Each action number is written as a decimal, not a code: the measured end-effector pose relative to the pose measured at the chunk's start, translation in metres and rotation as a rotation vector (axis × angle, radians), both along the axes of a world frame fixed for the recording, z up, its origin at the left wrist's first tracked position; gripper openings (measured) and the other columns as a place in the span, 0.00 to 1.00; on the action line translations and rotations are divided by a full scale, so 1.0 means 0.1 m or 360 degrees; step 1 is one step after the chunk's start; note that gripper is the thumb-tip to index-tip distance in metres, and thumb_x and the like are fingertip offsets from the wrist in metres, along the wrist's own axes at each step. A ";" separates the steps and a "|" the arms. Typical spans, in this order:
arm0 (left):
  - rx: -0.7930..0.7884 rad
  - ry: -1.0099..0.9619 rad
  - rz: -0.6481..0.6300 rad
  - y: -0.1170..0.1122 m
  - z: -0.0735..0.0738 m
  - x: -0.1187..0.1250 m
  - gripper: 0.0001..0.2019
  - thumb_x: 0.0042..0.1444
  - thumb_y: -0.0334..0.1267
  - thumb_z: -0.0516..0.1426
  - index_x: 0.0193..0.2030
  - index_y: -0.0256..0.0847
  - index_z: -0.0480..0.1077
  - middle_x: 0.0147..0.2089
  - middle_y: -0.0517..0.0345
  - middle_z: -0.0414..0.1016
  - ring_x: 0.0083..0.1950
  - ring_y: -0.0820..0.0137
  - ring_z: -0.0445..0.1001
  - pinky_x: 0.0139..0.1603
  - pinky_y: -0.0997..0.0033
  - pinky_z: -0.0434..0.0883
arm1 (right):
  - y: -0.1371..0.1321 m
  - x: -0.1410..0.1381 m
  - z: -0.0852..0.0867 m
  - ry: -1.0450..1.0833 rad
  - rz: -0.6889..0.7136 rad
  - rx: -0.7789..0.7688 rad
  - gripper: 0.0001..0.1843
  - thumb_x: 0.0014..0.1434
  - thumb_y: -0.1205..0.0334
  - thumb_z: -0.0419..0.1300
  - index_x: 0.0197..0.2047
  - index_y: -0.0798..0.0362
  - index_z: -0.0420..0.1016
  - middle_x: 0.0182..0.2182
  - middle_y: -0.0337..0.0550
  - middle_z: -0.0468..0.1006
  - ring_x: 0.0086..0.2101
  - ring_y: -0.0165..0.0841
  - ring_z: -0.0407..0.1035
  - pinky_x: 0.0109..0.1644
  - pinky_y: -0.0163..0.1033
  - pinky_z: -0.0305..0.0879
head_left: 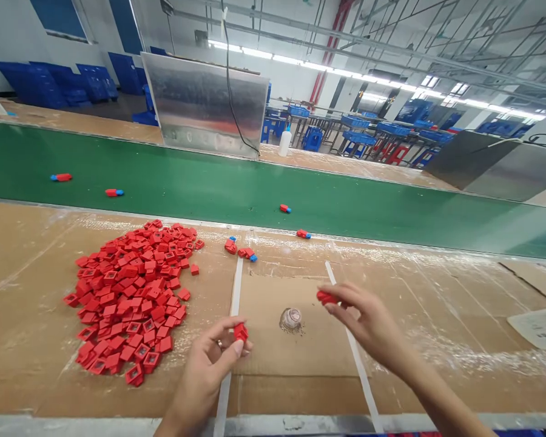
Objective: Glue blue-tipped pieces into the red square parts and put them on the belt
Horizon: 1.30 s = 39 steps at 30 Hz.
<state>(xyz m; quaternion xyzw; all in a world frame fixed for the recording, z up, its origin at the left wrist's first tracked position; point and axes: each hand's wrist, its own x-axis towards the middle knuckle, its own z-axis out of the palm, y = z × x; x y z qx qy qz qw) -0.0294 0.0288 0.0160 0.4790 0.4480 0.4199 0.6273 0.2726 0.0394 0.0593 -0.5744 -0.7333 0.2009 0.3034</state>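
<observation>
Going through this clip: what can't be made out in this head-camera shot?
In the head view:
- Red plastic part in the left hand: fingers hide part of it.
- Red plastic part in the right hand: fingers hide much of it.
- Small round object on the cardboard: too small to identify.
- Printed sheet: cut off by the right edge, text too small.
- Blue and red items: cut off by the bottom edge.

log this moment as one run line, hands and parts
left hand: red plastic part | right hand: second red plastic part | near: pile of red parts | beyond: green conveyor belt
</observation>
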 end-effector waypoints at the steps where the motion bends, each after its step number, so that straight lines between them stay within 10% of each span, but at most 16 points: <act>1: -0.0092 -0.0100 -0.0053 -0.03 -0.04 0.04 0.18 0.57 0.44 0.61 0.52 0.40 0.74 0.38 0.54 0.78 0.40 0.66 0.77 0.45 0.68 0.73 | -0.08 -0.11 0.01 -0.0008 0.0055 0.0033 0.13 0.68 0.58 0.52 0.51 0.48 0.74 0.42 0.46 0.77 0.41 0.38 0.74 0.45 0.43 0.72; 12: -0.0304 -0.0448 -0.0207 -0.19 -0.22 0.29 0.18 0.54 0.45 0.64 0.50 0.38 0.77 0.32 0.55 0.78 0.33 0.70 0.73 0.34 0.73 0.71 | -0.14 -0.29 -0.20 -0.0401 0.0145 0.0087 0.09 0.69 0.61 0.51 0.50 0.49 0.68 0.42 0.46 0.77 0.39 0.39 0.73 0.41 0.43 0.70; 28: -0.0441 -0.0655 -0.0168 -0.28 -0.36 0.40 0.19 0.51 0.43 0.67 0.49 0.41 0.78 0.37 0.53 0.80 0.38 0.68 0.77 0.44 0.69 0.73 | -0.14 -0.36 -0.16 -0.0447 0.0169 0.0222 0.10 0.70 0.59 0.49 0.48 0.49 0.71 0.40 0.47 0.77 0.37 0.39 0.74 0.39 0.41 0.70; 39: -0.0417 -0.0598 -0.0116 -0.28 -0.28 0.44 0.20 0.49 0.39 0.69 0.49 0.40 0.77 0.41 0.53 0.80 0.41 0.67 0.77 0.48 0.67 0.72 | -0.37 -0.50 -0.12 0.0162 -0.0118 0.0083 0.11 0.67 0.57 0.56 0.50 0.48 0.72 0.43 0.48 0.77 0.40 0.40 0.73 0.43 0.43 0.72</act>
